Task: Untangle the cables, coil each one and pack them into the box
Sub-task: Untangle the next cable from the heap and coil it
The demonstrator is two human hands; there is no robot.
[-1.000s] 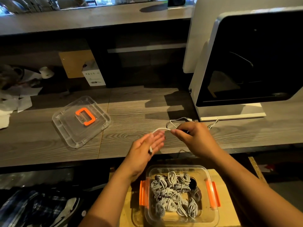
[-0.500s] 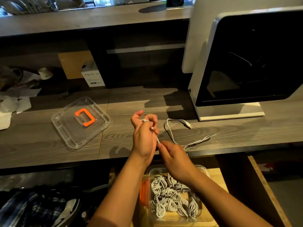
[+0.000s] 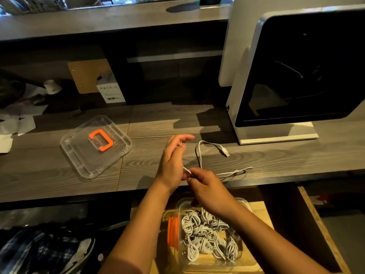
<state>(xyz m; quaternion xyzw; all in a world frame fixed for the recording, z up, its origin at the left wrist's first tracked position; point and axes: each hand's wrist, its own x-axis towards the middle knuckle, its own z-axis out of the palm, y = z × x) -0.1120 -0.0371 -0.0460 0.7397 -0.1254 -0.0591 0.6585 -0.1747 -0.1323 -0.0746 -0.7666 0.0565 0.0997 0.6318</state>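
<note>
While the white USB cable (image 3: 198,155) is being wound, left hand (image 3: 173,161): raised upright, back to the camera, fingers nearly straight, holding one cable end near its fingertips.
Right hand (image 3: 207,188): just below and right of the left hand, pinching the strand beside the left hand's heel.
Free length: on the counter (image 3: 276,155), to the right of both hands; long axis runs rightward from the right hand, looping up to the USB plug (image 3: 225,152). The right hand is nearer.
Next move (judged): the right hand draws slack leftward and up round the left fingers.
Box (image 3: 173,232): beneath the right wrist, uncovered, holding coiled cables (image 3: 205,234).
Lid (image 3: 79,147): well left of the left hand.
Hidden: the left palm and thumb, so the turns already wound cannot be counted; the right forearm covers part of the box.
</note>
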